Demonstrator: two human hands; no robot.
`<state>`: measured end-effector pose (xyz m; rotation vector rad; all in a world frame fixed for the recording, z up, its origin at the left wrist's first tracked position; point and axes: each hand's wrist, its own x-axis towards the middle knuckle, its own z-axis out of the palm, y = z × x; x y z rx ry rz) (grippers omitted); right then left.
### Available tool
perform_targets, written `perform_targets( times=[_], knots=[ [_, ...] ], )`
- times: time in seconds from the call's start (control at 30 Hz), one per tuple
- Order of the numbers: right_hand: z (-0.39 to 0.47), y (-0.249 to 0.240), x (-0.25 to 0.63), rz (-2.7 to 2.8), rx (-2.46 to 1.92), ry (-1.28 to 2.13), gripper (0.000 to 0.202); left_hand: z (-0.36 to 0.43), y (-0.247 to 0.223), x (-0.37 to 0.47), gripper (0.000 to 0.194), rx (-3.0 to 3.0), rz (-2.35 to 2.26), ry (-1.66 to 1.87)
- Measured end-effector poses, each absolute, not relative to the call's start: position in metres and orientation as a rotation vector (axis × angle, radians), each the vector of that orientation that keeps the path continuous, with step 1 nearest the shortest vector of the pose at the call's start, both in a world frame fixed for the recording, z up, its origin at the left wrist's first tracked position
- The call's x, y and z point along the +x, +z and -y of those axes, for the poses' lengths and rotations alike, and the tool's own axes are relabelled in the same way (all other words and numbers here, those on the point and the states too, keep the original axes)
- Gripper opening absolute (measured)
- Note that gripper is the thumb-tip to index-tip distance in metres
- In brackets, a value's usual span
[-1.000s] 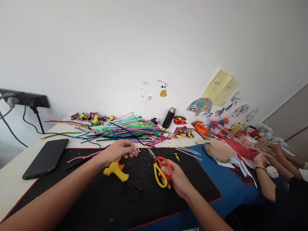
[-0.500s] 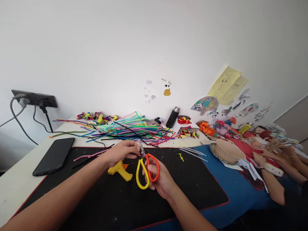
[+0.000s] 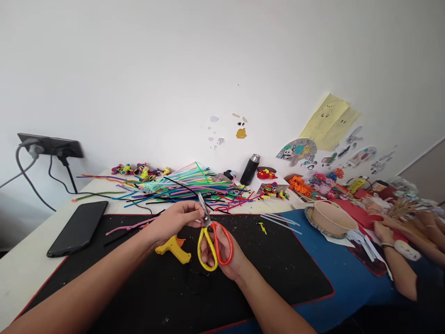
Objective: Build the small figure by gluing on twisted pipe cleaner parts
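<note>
My right hand (image 3: 225, 253) is wrapped round the handles of a pair of scissors (image 3: 216, 246), one loop yellow and one red, blades pointing up. Beside the blades, my left hand (image 3: 184, 215) is closed in a pinch; what it holds is too small to make out. A yellow glue gun (image 3: 177, 250) lies on the black mat (image 3: 278, 278) below my left hand. A pink fuzzy stem (image 3: 128, 228) rests on the mat to the left. To the right of the scissors lies a small yellow piece (image 3: 262, 228).
Behind the mat is a pile of coloured pipe cleaners (image 3: 187, 183), with a black bottle (image 3: 250, 169) beside it. A phone (image 3: 78, 227) lies at the left. Clear sticks (image 3: 281, 221) and a straw hat (image 3: 330, 220) are right, near another person's hands (image 3: 384, 232).
The scissors' blades and handles have drawn closer together. My left hand has shifted slightly beside the blades. The other person's arms have moved a little at the right.
</note>
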<state>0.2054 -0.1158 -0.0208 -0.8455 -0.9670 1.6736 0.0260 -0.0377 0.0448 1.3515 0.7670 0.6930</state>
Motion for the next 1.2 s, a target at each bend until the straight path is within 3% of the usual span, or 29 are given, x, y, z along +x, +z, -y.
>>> perform_targets(
  times=[0.4, 0.87, 1.2],
  knots=[
    [0.108, -0.035, 0.228, 0.950, -0.840, 1.606, 0.074, 0.012, 0.043, 0.014, 0.036, 1.807, -1.066, 0.760],
    [0.112, -0.057, 0.248, 0.890, -0.903, 1.501, 0.086, -0.022, 0.015, 0.082, 0.031, 1.965, -1.066, 0.697],
    [0.116, -0.057, 0.241, 0.985, -1.032, 1.485, 0.068, -0.026, 0.001, 0.081, 0.038, 2.063, -1.167, 0.575]
  ],
)
